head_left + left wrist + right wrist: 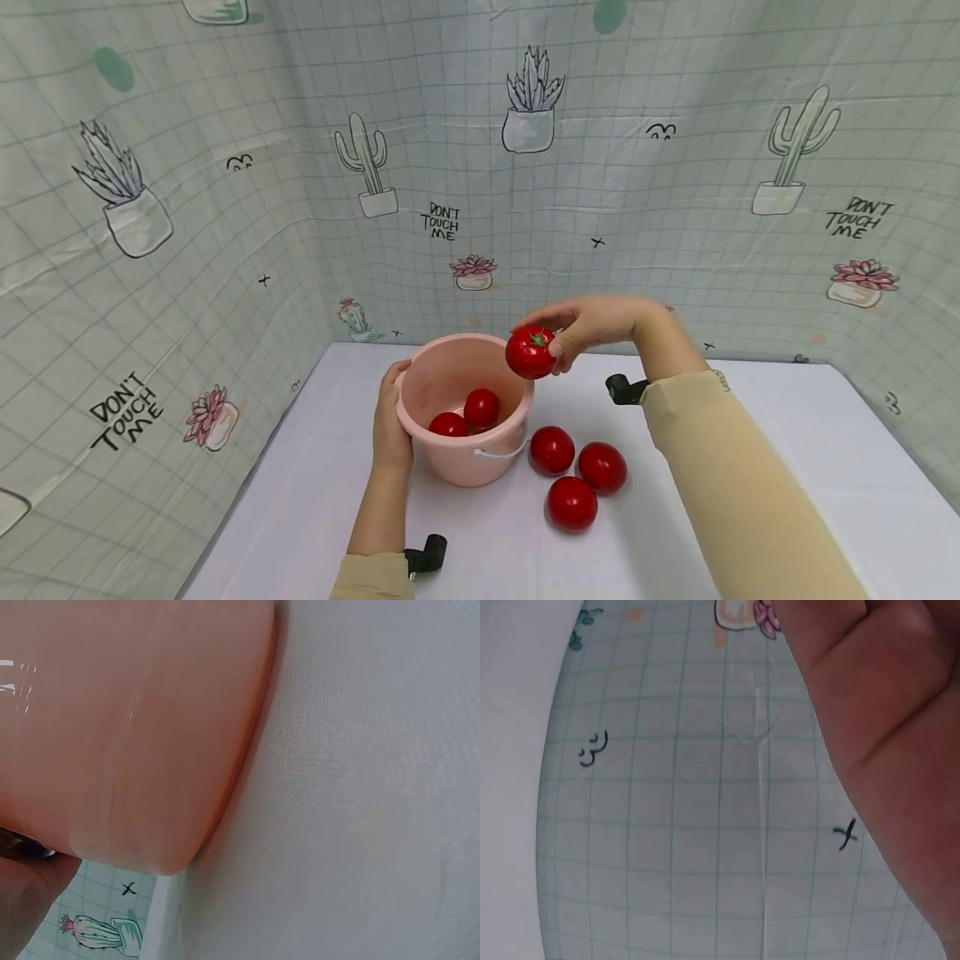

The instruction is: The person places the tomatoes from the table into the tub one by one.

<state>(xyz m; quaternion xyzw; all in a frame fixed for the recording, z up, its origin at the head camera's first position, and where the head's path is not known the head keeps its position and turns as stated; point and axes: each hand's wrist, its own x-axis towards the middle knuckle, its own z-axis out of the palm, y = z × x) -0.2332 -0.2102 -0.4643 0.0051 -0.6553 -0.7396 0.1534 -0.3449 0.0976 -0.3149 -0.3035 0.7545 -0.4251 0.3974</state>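
My right hand (600, 325) pinches a red tomato (528, 353) with a green stem top, raised at the right rim of a pink bucket (468, 467). Inside the bucket lie two tomatoes, one toward the left (448, 424) and one toward the right (482, 409). My left hand (392, 421) grips the bucket's left side at the rim. The left wrist view shows the bucket's wall (135, 735) up close, with part of the hand at lower left. In the right wrist view only the palm (892, 712) shows; the tomato is hidden there.
Three tomatoes sit on the white table (675, 533) right of the bucket: one beside it (552, 450), one farther right (602, 467), one nearer me (572, 504). The bucket's pale handle (502, 455) hangs down in front. A printed grid cloth (600, 208) walls the back and sides.
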